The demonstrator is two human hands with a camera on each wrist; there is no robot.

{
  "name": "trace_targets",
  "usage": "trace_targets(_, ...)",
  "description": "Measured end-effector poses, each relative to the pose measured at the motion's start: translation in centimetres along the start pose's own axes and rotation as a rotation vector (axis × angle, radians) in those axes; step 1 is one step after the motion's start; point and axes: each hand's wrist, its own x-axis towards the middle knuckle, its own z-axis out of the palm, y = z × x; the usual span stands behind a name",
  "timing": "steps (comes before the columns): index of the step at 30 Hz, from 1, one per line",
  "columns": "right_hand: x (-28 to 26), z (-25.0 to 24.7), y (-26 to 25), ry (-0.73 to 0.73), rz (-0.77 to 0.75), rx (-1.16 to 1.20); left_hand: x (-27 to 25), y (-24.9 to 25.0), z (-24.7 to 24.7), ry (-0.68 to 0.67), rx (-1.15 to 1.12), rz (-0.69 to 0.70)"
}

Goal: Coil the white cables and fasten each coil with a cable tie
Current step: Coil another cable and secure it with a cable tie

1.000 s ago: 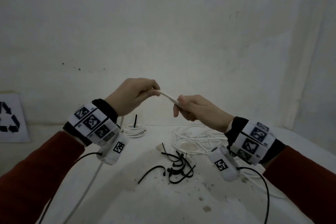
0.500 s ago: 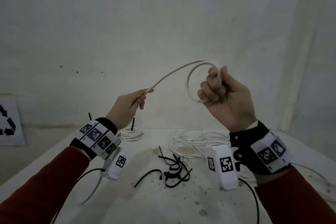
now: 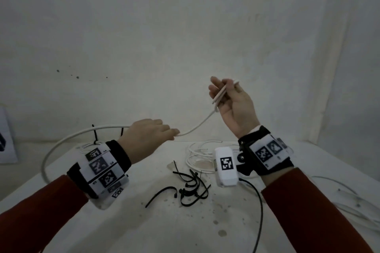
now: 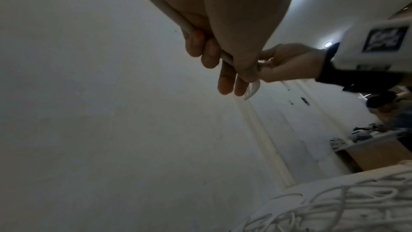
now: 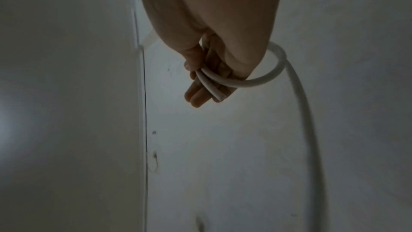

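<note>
A white cable [image 3: 197, 127] runs in the air between my two hands above the table. My right hand [image 3: 232, 100], raised palm up, holds a small loop of that cable [image 5: 263, 78] against its fingers with the thumb, the cable end lying along the fingers. Lower and to the left, my left hand [image 3: 148, 137] grips the same cable [image 4: 169, 10], which arcs away behind it to the left and down off the table edge. Several black cable ties [image 3: 189, 189] lie on the table below the hands.
Loose white cable [image 3: 201, 156] lies in a heap on the white table [image 3: 144, 222] behind my right wrist. A tied coil [image 3: 90, 146] with upright black tie tails sits behind my left wrist. More cable [image 3: 349, 207] trails at the right edge. A wall stands close behind.
My right hand has lowered and turned palm up, flattening the loop against its fingers. My left hand moved right and down along the cable, pulling slack up from the left.
</note>
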Motion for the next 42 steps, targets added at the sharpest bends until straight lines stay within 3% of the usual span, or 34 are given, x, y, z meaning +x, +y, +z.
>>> trace_targets(4, -0.2, -0.5, 2.8, -0.101, -0.104, -0.667, 0.5, 0.4, -1.4, -0.003, -0.017, 0.065)
trace_targets(8, -1.9, -0.8, 4.0, -0.459, -0.068, -1.325, 0.7, -0.6, -2.6, -0.014, -0.022, 0.073)
trace_targets(10, -2.6, -0.7, 4.0, -0.612, 0.035, -1.413, 0.5, -1.3, -2.9, 0.018, -0.047, 0.059)
trace_targets(12, -3.2, -0.3, 3.9, -0.640, 0.195, -1.275, 0.4, -1.6, -2.9, 0.069, -0.105, 0.014)
trace_targets(15, -3.8, 0.3, 3.4, -0.564, 0.367, -0.943, 0.1, -1.9, -2.4, 0.162, -0.258, -0.133)
trace_targets(20, -4.0, 1.5, 3.0, -0.445, 0.395, -0.682, 0.6, -1.9, -1.0, 0.196, -0.600, -0.370)
trace_targets(24, -4.2, 2.8, 3.0, -0.371, 0.318, -0.536, 1.6, -0.6, -1.3, 0.185, -0.962, -0.526)
trace_targets(26, -4.1, 3.0, 3.0, -0.364, 0.315, -0.474, 2.0, 0.0, -1.5, 0.211, -1.158, -0.577)
trace_targets(32, -4.1, 3.4, 2.6, -0.430, 0.426, -0.274, 2.9, 1.0, -2.3, 0.335, -1.401, -0.725)
trace_targets(35, -4.2, 3.2, 1.9, -0.459, 0.507, -0.184, 3.1, 1.2, -2.2, 0.264, -1.419, -0.719)
trace_targets(38, -4.0, 2.8, 0.7, -0.420, 0.573, -0.049, 3.0, 0.8, -1.8, 0.221, -1.237, -0.634)
trace_targets(42, -3.3, 1.3, -1.6, -0.418, 0.469, 0.174, 2.1, 0.2, -0.5, 0.180, -1.132, -0.604)
